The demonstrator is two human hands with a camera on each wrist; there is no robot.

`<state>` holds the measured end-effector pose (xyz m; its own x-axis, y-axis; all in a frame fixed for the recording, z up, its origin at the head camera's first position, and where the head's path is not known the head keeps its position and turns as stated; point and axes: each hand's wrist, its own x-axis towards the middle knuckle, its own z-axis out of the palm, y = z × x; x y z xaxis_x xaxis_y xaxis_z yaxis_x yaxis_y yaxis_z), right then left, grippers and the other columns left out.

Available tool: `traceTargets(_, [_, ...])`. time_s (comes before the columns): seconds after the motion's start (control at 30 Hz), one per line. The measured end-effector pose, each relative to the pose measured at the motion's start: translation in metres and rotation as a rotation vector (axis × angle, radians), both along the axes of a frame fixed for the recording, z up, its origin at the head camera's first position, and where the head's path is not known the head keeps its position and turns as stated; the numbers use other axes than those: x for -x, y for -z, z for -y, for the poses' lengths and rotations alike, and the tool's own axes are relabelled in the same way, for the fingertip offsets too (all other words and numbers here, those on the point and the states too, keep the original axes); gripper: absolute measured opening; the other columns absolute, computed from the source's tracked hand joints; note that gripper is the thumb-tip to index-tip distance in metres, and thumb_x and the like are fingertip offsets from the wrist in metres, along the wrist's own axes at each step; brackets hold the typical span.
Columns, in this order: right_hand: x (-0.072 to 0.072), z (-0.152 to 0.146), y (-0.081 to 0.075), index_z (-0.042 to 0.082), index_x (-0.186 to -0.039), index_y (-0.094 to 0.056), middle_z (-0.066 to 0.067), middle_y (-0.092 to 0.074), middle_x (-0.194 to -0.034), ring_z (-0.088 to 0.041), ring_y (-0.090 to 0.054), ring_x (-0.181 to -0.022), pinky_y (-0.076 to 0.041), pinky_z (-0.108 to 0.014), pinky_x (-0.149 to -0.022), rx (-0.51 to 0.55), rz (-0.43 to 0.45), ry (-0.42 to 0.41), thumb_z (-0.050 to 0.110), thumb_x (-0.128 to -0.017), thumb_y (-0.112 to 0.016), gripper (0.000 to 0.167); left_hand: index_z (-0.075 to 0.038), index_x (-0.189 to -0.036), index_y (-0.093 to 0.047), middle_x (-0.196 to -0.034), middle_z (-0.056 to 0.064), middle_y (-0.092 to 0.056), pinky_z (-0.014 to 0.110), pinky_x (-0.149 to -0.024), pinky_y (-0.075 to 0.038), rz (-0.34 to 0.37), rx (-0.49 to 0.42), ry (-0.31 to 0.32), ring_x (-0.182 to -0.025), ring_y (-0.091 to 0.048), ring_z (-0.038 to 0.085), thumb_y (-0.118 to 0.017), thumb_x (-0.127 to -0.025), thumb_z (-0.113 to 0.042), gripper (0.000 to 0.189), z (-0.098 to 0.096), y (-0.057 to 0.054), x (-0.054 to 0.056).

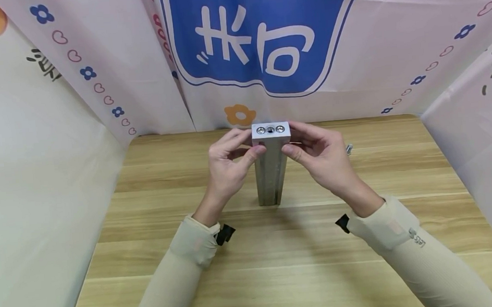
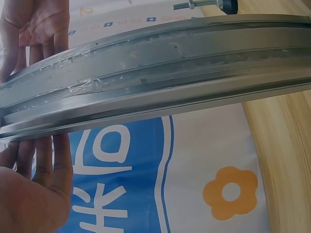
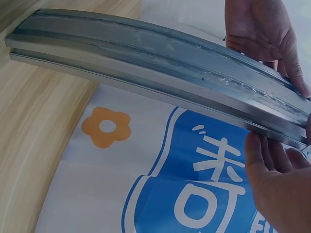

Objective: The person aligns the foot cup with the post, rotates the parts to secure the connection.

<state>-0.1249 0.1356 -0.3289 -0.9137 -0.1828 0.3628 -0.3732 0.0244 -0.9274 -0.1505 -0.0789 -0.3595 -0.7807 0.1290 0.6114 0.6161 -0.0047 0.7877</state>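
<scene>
An aluminium profile point(image 1: 270, 183) with lengthwise grooves stands upright on the wooden table. On its top end sits a silver metal end plate point(image 1: 270, 134), showing two socket-head screws and a dark hole between them. My left hand point(image 1: 229, 159) pinches the plate's left side, thumb at the near lower edge and fingers reaching behind. From the right, my right hand point(image 1: 324, 154) grips it the same way. Both wrist views show the grooved profile point(image 2: 146, 73) running between the hands, with scuffs along its face point(image 3: 160, 58). The farther fingertips are partly hidden behind the plate.
Behind my right hand lies a small levelling foot point(image 1: 349, 149), its threaded stem, nut and black base point(image 2: 228, 6) seen in the left wrist view. A printed cloth backdrop point(image 1: 333, 103) hangs at the table's far edge, and pale cloth walls flank both sides.
</scene>
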Motion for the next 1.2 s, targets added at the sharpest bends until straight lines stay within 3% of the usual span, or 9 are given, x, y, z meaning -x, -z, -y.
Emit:
traceTargets(0.13, [0.000, -0.003, 0.001, -0.006, -0.140, -0.063, 0.005, -0.075, -0.121, -0.010, -0.072, -0.111, -0.063, -0.022, -0.097, -0.006, 0.001, 0.002, -0.010, -0.093, -0.073, 0.049, 0.011, -0.121, -0.073, -0.103, 0.025, -0.071, 0.030, -0.078, -0.069, -0.003, -0.003, 0.005, -0.091, -0.069, 0.008, -0.076, -0.092, -0.049, 0.066, 0.000, 0.001, 0.000])
traceTargets(0.27, [0.001, -0.007, 0.002, -0.004, -0.141, -0.063, -0.003, -0.074, -0.127, -0.011, -0.072, -0.114, -0.063, -0.024, -0.100, -0.011, 0.004, 0.007, -0.008, -0.094, -0.074, 0.049, 0.011, -0.122, -0.073, -0.104, 0.026, -0.071, 0.031, -0.079, -0.069, 0.002, -0.006, 0.008, -0.091, -0.069, 0.008, -0.079, -0.095, -0.033, 0.052, 0.000, 0.002, -0.001])
traceTargets(0.4, [0.000, -0.011, 0.005, -0.005, -0.142, -0.062, 0.005, -0.075, -0.126, -0.010, -0.073, -0.115, -0.062, -0.025, -0.100, 0.000, 0.010, 0.016, -0.008, -0.094, -0.073, 0.049, 0.010, -0.122, -0.073, -0.105, 0.026, -0.072, 0.032, -0.079, -0.070, 0.007, -0.001, -0.003, -0.091, -0.069, 0.008, -0.081, -0.093, -0.011, 0.037, 0.001, 0.002, -0.001])
traceTargets(0.53, [0.000, -0.016, 0.007, -0.006, -0.141, -0.062, 0.010, -0.076, -0.122, -0.012, -0.074, -0.114, -0.063, -0.024, -0.099, 0.017, 0.013, 0.025, -0.009, -0.095, -0.071, 0.048, 0.010, -0.122, -0.073, -0.105, 0.026, -0.072, 0.031, -0.079, -0.070, 0.010, 0.005, -0.010, -0.090, -0.069, 0.008, -0.081, -0.090, -0.001, 0.035, 0.001, 0.001, -0.001])
traceTargets(0.8, [0.000, -0.026, 0.013, -0.008, -0.141, -0.060, 0.005, -0.078, -0.121, -0.013, -0.075, -0.112, -0.063, -0.024, -0.098, 0.037, 0.029, 0.051, -0.007, -0.096, -0.071, 0.047, 0.012, -0.122, -0.072, -0.105, 0.027, -0.071, 0.031, -0.078, -0.070, 0.022, 0.010, -0.011, -0.089, -0.069, 0.007, -0.078, -0.088, 0.009, 0.035, 0.002, 0.000, -0.001])
traceTargets(1.2, [-0.005, -0.047, 0.026, -0.003, -0.140, -0.063, 0.005, -0.078, -0.121, -0.012, -0.075, -0.112, -0.062, -0.022, -0.099, 0.056, 0.046, 0.078, -0.008, -0.096, -0.069, 0.045, 0.011, -0.123, -0.072, -0.105, 0.026, -0.071, 0.030, -0.079, -0.069, 0.035, 0.014, -0.011, -0.090, -0.069, 0.006, -0.078, -0.088, 0.009, 0.035, 0.000, 0.000, -0.001])
